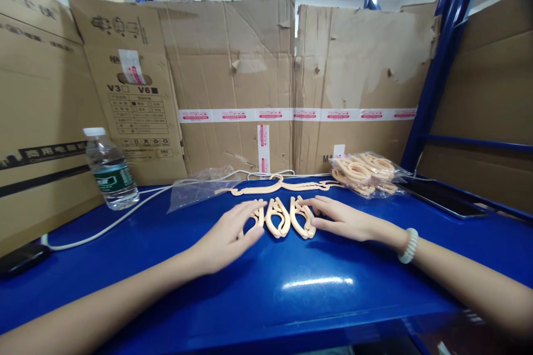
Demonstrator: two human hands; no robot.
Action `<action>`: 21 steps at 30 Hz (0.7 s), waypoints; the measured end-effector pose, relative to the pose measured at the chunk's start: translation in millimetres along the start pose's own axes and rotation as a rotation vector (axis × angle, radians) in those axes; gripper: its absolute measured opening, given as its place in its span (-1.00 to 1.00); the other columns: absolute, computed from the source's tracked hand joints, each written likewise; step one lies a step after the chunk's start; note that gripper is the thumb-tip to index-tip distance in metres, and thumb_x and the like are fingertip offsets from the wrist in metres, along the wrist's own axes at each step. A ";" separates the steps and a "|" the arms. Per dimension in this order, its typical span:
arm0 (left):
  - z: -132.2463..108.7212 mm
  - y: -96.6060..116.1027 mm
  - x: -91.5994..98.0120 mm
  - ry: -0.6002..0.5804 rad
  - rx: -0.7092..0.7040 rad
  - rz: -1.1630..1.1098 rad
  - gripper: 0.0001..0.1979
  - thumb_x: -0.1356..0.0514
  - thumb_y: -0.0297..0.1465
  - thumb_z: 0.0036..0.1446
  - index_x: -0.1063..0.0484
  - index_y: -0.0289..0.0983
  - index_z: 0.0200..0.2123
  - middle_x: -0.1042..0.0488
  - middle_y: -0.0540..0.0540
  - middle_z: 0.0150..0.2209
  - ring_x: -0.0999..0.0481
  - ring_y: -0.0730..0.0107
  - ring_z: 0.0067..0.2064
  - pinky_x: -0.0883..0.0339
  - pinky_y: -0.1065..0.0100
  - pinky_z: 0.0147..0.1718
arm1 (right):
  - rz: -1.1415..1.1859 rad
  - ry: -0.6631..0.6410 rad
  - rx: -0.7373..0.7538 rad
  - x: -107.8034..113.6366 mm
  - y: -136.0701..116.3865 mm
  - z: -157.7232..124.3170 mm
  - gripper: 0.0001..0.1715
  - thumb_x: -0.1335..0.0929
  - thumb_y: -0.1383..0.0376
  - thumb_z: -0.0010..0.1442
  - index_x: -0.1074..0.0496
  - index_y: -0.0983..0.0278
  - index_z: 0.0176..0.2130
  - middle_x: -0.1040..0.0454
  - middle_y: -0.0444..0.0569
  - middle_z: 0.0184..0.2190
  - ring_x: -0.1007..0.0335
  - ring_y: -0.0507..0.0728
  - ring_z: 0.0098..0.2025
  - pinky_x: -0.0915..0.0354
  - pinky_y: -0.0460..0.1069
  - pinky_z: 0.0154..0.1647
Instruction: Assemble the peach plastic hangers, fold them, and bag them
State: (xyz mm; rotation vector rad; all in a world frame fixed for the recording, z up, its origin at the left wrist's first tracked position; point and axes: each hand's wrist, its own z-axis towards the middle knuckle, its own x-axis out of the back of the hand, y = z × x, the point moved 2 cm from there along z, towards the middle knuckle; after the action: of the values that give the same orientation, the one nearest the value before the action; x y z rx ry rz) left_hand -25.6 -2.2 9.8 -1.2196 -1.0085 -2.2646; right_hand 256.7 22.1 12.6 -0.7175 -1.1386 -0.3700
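Three peach-coloured folding hangers lie folded in a row on the blue tabletop. My left hand [229,233] rests at the left folded hanger [261,213], fingers stretched over its top and thumb apart near its lower part, covering some of it. Between my hands is the middle folded hanger [272,229]. With index finger extended, my right hand [339,217] touches the top of the right folded hanger [297,224]; its thumb is by the hanger's right side. Behind the row lies an unfolded hanger [258,188], its hook pointing away from me.
A clear bag of folded hangers [364,172] sits at the back right, beside a dark phone [443,199]. An empty plastic bag [202,191], a white cable [108,230], a water bottle [110,169] and a black device [25,259] are on the left. Cardboard [233,83] walls the back.
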 end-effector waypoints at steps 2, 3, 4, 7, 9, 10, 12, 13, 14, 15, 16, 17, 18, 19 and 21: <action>7.1 -16.1 7.4 0.120 0.051 0.002 -0.68 0.03 -0.34 0.28 -0.32 -0.24 0.04 -0.42 -0.19 0.07 -0.37 0.11 0.10 -0.22 0.08 0.12 | 0.010 0.010 -0.023 1.8 3.8 0.0 -0.31 -0.16 -0.05 0.34 -0.18 0.32 0.25 -0.38 0.08 -0.21 -0.32 0.23 -0.17 -0.27 0.17 -0.07; 9.6 -23.9 10.8 0.153 0.060 0.030 -0.72 0.05 -0.42 0.22 -0.34 -0.25 -0.06 -0.46 -0.16 -0.05 -0.43 0.15 0.01 -0.29 0.12 0.04 | 0.009 0.007 -0.034 2.6 5.2 -0.2 -0.30 -0.16 -0.06 0.34 -0.20 0.34 0.24 -0.38 0.06 -0.26 -0.31 0.22 -0.22 -0.28 0.16 -0.12; 11.4 -31.2 13.3 0.161 0.064 0.047 -0.73 0.06 -0.50 0.14 -0.35 -0.25 -0.15 -0.47 -0.13 -0.15 -0.45 0.19 -0.07 -0.32 0.15 -0.01 | 0.008 0.000 -0.040 3.3 6.0 -0.5 -0.29 -0.16 -0.07 0.33 -0.20 0.35 0.23 -0.37 0.04 -0.29 -0.31 0.21 -0.24 -0.29 0.15 -0.14; 11.7 -45.7 15.2 0.154 0.067 0.094 -0.67 0.03 -0.61 -0.11 -0.31 -0.24 -0.25 -0.42 -0.09 -0.24 -0.43 0.21 -0.15 -0.34 0.19 -0.10 | 0.006 -0.030 -0.046 5.2 6.2 -2.2 -0.30 -0.16 -0.07 0.33 -0.20 0.33 0.23 -0.37 0.05 -0.25 -0.31 0.21 -0.23 -0.29 0.15 -0.13; 9.8 -48.7 12.0 0.132 0.062 0.116 -0.61 0.02 -0.63 -0.17 -0.31 -0.25 -0.23 -0.41 -0.10 -0.21 -0.41 0.20 -0.14 -0.33 0.20 -0.11 | 0.010 -0.045 -0.049 6.0 5.6 -3.2 -0.30 -0.17 -0.07 0.33 -0.20 0.32 0.23 -0.37 0.07 -0.21 -0.31 0.20 -0.20 -0.29 0.15 -0.10; 8.9 -48.7 9.7 0.117 0.055 0.123 -0.59 0.02 -0.64 -0.17 -0.31 -0.25 -0.20 -0.41 -0.11 -0.19 -0.41 0.20 -0.13 -0.33 0.19 -0.11 | 0.012 -0.051 -0.052 6.3 5.4 -3.5 -0.30 -0.18 -0.07 0.32 -0.20 0.32 0.23 -0.36 0.07 -0.20 -0.32 0.20 -0.18 -0.29 0.15 -0.08; 7.8 -47.4 5.3 0.090 0.036 0.132 -0.58 0.02 -0.63 -0.14 -0.32 -0.24 -0.17 -0.41 -0.11 -0.15 -0.40 0.20 -0.09 -0.31 0.18 -0.09 | 0.010 -0.058 -0.062 6.7 5.3 -3.6 -0.30 -0.19 -0.08 0.31 -0.21 0.32 0.22 -0.36 0.07 -0.18 -0.32 0.21 -0.16 -0.28 0.15 -0.06; 7.6 -46.8 3.7 0.081 0.027 0.135 -0.58 0.02 -0.63 -0.12 -0.32 -0.24 -0.16 -0.41 -0.10 -0.13 -0.40 0.19 -0.08 -0.30 0.17 -0.07 | 0.007 -0.062 -0.068 6.8 5.4 -3.5 -0.30 -0.20 -0.08 0.31 -0.21 0.32 0.22 -0.36 0.08 -0.17 -0.32 0.21 -0.15 -0.28 0.15 -0.06; 7.7 -46.5 2.7 0.075 0.021 0.137 -0.59 0.02 -0.62 -0.11 -0.33 -0.23 -0.16 -0.41 -0.10 -0.13 -0.39 0.19 -0.07 -0.29 0.17 -0.06 | 0.004 -0.066 -0.072 6.9 5.4 -3.2 -0.30 -0.20 -0.08 0.31 -0.21 0.32 0.21 -0.37 0.08 -0.16 -0.32 0.21 -0.14 -0.28 0.15 -0.05; 7.9 -46.6 2.1 0.071 0.018 0.139 -0.61 0.02 -0.62 -0.10 -0.33 -0.23 -0.17 -0.41 -0.09 -0.14 -0.39 0.19 -0.07 -0.29 0.16 -0.06 | 0.000 -0.070 -0.074 6.9 5.3 -3.0 -0.30 -0.20 -0.08 0.30 -0.22 0.32 0.21 -0.37 0.08 -0.15 -0.32 0.22 -0.13 -0.28 0.16 -0.04; 8.1 -46.9 1.9 0.068 0.018 0.140 -0.62 0.02 -0.61 -0.09 -0.34 -0.22 -0.19 -0.42 -0.09 -0.14 -0.39 0.18 -0.07 -0.29 0.16 -0.06 | -0.003 -0.072 -0.074 7.1 5.2 -2.9 -0.30 -0.21 -0.08 0.30 -0.22 0.32 0.21 -0.37 0.09 -0.14 -0.32 0.22 -0.13 -0.28 0.16 -0.03; 8.4 -47.4 2.0 0.068 0.019 0.141 -0.64 0.02 -0.60 -0.09 -0.34 -0.22 -0.20 -0.42 -0.08 -0.15 -0.40 0.18 -0.07 -0.29 0.16 -0.06 | -0.007 -0.074 -0.072 7.3 5.0 -2.9 -0.31 -0.21 -0.07 0.31 -0.22 0.32 0.21 -0.37 0.10 -0.13 -0.31 0.22 -0.12 -0.28 0.16 -0.02; 8.5 -48.1 2.2 0.068 0.023 0.140 -0.65 0.02 -0.59 -0.08 -0.34 -0.22 -0.21 -0.43 -0.08 -0.16 -0.40 0.18 -0.07 -0.29 0.16 -0.07 | -0.011 -0.075 -0.069 7.4 4.8 -2.9 -0.31 -0.21 -0.07 0.31 -0.22 0.33 0.21 -0.36 0.10 -0.12 -0.31 0.22 -0.11 -0.27 0.16 -0.01; 8.5 -48.7 2.4 0.070 0.027 0.139 -0.65 0.01 -0.59 -0.08 -0.35 -0.22 -0.20 -0.43 -0.07 -0.16 -0.40 0.17 -0.07 -0.30 0.15 -0.07 | -0.015 -0.075 -0.066 7.6 4.6 -3.1 -0.31 -0.21 -0.07 0.31 -0.22 0.33 0.21 -0.36 0.11 -0.12 -0.31 0.22 -0.11 -0.27 0.16 -0.01; 8.3 -50.3 2.6 0.081 0.041 0.133 -0.65 0.00 -0.57 -0.07 -0.36 -0.22 -0.20 -0.44 -0.07 -0.15 -0.41 0.16 -0.07 -0.30 0.15 -0.07 | -0.020 -0.074 -0.060 7.6 4.6 -3.4 -0.31 -0.21 -0.06 0.31 -0.23 0.33 0.21 -0.36 0.11 -0.13 -0.31 0.22 -0.12 -0.28 0.15 -0.02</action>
State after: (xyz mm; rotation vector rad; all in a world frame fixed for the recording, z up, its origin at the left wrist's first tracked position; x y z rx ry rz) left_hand -53.3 37.8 -5.8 -1.1344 -0.9116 -2.1622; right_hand 264.9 23.7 17.2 -0.7784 -1.2091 -0.3982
